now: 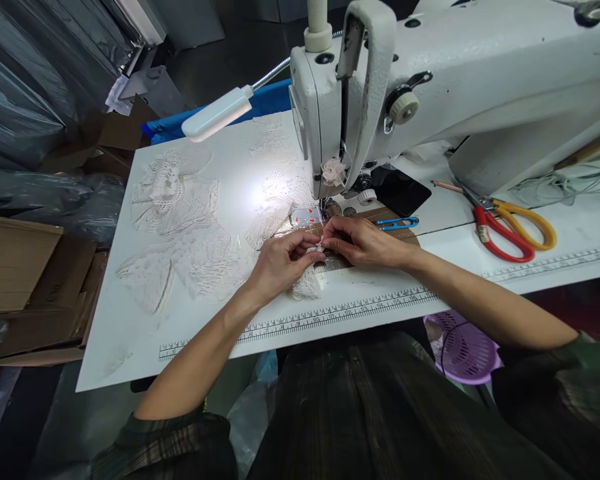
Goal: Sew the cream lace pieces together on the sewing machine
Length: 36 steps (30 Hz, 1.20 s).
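Observation:
My left hand [287, 261] pinches the edge of a piece of white lace [307, 285] just in front of the sewing machine's needle area. Right beside it, my right hand [361, 241] has thumb and fingertips closed on the same lace, so both hands nearly touch. Part of the lace hangs below the left fingers onto the table; the bit between the fingertips is small and partly hidden. Above the hands stands the white sewing machine [325, 107], its presser foot [331, 208] close behind the fingers. Blue thread snips [397, 223] lie just past my right hand.
More lace pieces [200, 257] spread over the left of the white table [115, 320]. A lit lamp [219, 115] hangs over them. Red-and-yellow-handled scissors [510, 230] and a black phone [400, 191] lie at right. A purple basket [467, 350] sits below the table edge; cardboard boxes [25, 267] stand left.

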Each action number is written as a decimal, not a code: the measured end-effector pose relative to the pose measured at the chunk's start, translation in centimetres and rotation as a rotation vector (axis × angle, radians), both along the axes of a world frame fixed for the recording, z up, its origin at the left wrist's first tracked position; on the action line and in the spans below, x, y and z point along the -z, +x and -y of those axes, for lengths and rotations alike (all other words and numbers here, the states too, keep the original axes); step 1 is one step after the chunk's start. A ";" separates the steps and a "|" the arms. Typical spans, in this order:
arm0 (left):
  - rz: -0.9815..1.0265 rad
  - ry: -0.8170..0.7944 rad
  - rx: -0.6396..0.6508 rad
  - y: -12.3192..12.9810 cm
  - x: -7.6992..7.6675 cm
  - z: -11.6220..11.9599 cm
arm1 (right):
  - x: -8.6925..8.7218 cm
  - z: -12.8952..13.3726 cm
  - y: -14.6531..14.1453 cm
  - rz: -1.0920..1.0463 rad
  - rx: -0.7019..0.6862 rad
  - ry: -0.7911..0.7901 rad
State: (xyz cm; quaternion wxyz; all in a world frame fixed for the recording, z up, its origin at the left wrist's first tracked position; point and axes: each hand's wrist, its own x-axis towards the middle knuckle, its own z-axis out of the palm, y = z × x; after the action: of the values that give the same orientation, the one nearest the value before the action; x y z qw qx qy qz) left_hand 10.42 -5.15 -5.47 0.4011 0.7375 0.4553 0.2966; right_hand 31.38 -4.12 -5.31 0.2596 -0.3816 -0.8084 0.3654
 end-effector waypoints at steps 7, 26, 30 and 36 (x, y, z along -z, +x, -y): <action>-0.093 0.041 0.021 0.2 -1.1 0.3 | 1.5 1.2 -0.6 0.059 0.400 0.226; -0.130 0.244 0.326 -1.2 -2.5 0.6 | 1.0 3.3 -0.2 -0.406 0.298 -0.100; -0.142 0.472 0.151 -1.5 -3.4 1.8 | 0.9 3.8 -0.8 -0.530 0.369 -0.144; -0.380 0.456 0.233 -1.6 -1.7 3.5 | -0.2 3.5 -1.7 -0.498 0.328 -0.187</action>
State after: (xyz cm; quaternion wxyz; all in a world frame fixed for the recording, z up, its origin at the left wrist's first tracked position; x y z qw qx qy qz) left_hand 8.80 -8.67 -3.76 0.1644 0.8978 0.3562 0.2002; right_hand 29.71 -7.65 -5.10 0.4688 -0.4278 -0.6105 0.4739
